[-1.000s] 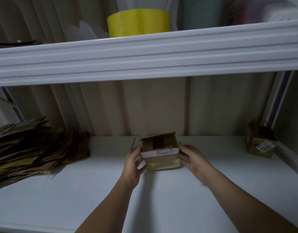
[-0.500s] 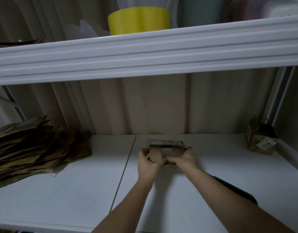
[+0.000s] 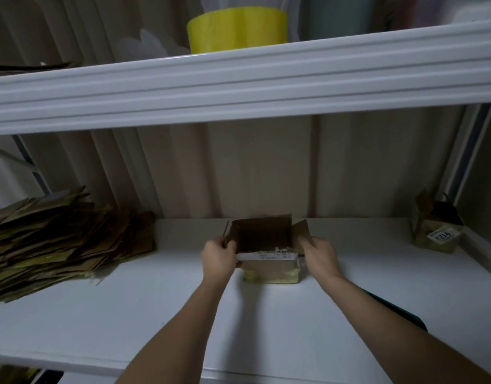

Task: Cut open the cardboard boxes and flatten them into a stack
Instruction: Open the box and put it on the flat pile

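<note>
Head view: box (image 3: 269, 266) between gripping hands.

label on right box (image 3: 441, 236): digits "912", printed upside down from this view, further print too small to read | white label strip on middle box (image 3: 267, 256): rows of small print, blurred, not legible | tape roll (image 3: 237, 30): no print seen

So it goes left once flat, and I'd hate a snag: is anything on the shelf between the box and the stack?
Nothing visible. The box, held by both hands, and the stack have only bare shelf between them.
</note>
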